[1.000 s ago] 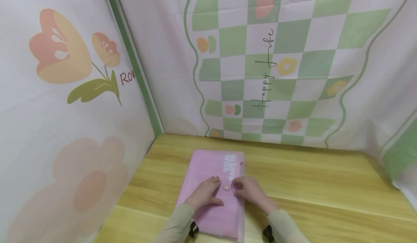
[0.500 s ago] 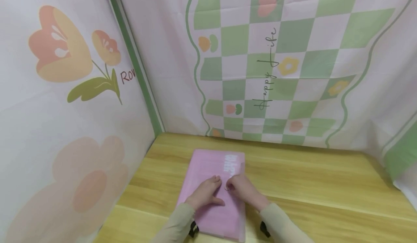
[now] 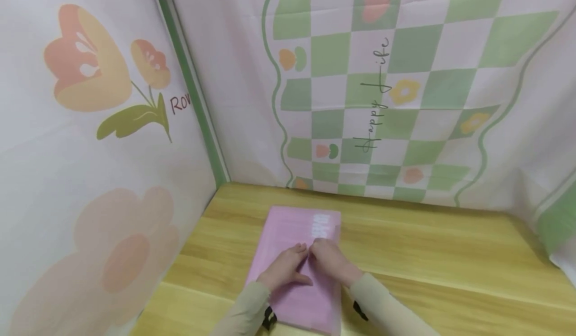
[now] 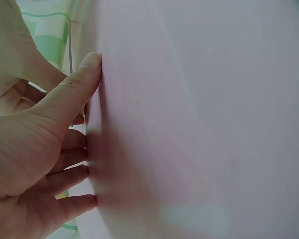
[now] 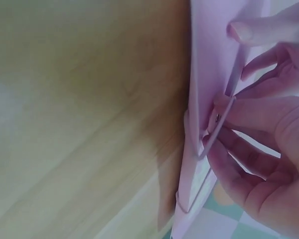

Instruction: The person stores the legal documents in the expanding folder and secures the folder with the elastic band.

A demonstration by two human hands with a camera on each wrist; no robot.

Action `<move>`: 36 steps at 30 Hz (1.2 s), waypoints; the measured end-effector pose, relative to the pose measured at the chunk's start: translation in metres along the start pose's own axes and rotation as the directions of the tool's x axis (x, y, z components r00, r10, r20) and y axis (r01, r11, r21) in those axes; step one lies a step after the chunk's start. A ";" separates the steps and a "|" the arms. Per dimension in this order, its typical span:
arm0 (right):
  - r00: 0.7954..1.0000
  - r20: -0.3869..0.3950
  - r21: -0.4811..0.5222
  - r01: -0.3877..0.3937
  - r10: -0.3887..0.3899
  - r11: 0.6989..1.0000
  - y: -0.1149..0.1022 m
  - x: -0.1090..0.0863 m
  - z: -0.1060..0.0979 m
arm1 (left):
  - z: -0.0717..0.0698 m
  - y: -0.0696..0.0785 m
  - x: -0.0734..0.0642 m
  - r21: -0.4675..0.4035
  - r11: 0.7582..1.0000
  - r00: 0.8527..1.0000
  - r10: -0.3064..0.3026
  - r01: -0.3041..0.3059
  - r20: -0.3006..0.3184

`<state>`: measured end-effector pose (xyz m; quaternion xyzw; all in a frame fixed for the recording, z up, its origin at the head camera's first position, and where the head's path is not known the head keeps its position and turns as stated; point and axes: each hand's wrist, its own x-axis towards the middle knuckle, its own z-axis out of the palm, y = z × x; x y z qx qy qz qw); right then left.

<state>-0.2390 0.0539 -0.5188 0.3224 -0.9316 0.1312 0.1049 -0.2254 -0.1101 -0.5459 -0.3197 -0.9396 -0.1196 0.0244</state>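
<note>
A pink plastic file folder (image 3: 285, 221) with white lettering lies flat in the head view. My left hand (image 3: 283, 267) rests on its cover, thumb spread and fingers fairly straight; the left wrist view shows the fingertips (image 4: 92, 200) touching the pink surface. Just right of it, my right hand (image 3: 330, 261) bends its fingers over the folder's closure. Seen from the right wrist, thumb and fingers pinch the edge of the folder flap (image 5: 218, 130), which stands slightly raised. A small metal snap (image 5: 218, 118) shows by the thumb. The round button is hidden in the head view.
The folder lies on a wood-grain table (image 3: 427, 256). Behind it hangs a green-and-white checked cloth (image 3: 330, 53). A white cloth with printed flowers (image 3: 90, 61) closes off the left side.
My right hand has moved left from the folder's right side onto the button, covering it, and now sits against the left fingertips. My left hand stays on the cover.
</note>
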 end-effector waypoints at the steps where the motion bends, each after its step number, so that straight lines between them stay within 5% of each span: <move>1: 1.000 -0.003 0.005 -0.002 0.002 1.000 0.001 0.001 0.001 | 0.000 0.000 0.000 -0.004 1.000 1.000 0.000 0.000 -0.001; 12: 0.996 0.071 0.074 0.055 -0.060 0.996 0.007 0.002 -0.001 | 0.005 0.001 0.001 -0.006 1.000 1.000 0.006 -0.007 -0.015; 24: 0.999 0.048 0.111 -0.026 0.021 0.994 0.015 -0.014 -0.001 | 0.000 -0.003 0.002 -0.036 0.999 0.999 -0.034 0.035 0.032; 36: 0.976 0.000 0.118 -0.215 0.216 0.970 0.023 -0.042 -0.014 | -0.016 -0.013 -0.016 -0.079 0.988 0.992 -0.128 0.129 0.024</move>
